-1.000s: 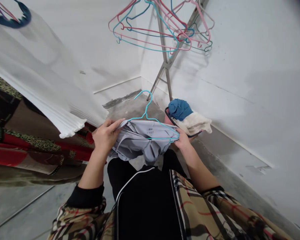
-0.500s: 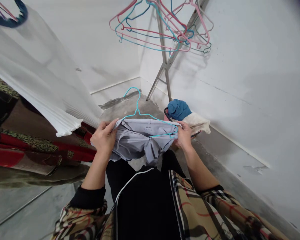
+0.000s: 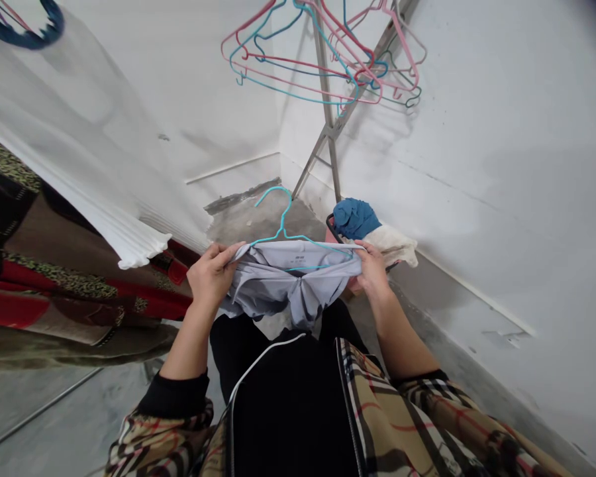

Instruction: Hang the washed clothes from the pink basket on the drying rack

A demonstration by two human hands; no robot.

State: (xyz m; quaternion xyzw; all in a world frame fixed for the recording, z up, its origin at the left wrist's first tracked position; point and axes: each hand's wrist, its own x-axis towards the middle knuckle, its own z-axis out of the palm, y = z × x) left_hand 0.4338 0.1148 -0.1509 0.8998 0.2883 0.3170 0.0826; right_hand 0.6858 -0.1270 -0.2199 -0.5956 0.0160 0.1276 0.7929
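Observation:
A light grey, thin garment [image 3: 312, 291] is stretched sideways between my two hands in front of my body. Its exact kind is unclear; small printing shows on its inner band. A turquoise hanger [image 3: 282, 218] sits inside its opening, hook and neck standing above the edge, lower bar partly visible within. My left hand [image 3: 212, 271] pinches the garment's left edge near one hanger shoulder. On the other side, my right hand [image 3: 372, 267] grips the right edge, where the fabric covers most of the hanger's end.
Several coloured hangers [image 3: 302, 73] hang at the top beside a metal stand [image 3: 330, 132]. On the floor, a basket [image 3: 332, 228] holds blue cloth [image 3: 356, 218] and whitish cloth [image 3: 395, 244]. White fabric [image 3: 104, 179] and a patterned red-brown textile [image 3: 54, 271] hang at left.
The hanger has shifted slightly right and down, and its right end has slipped under the garment's edge. My right hand has moved slightly right. Both hands keep their hold.

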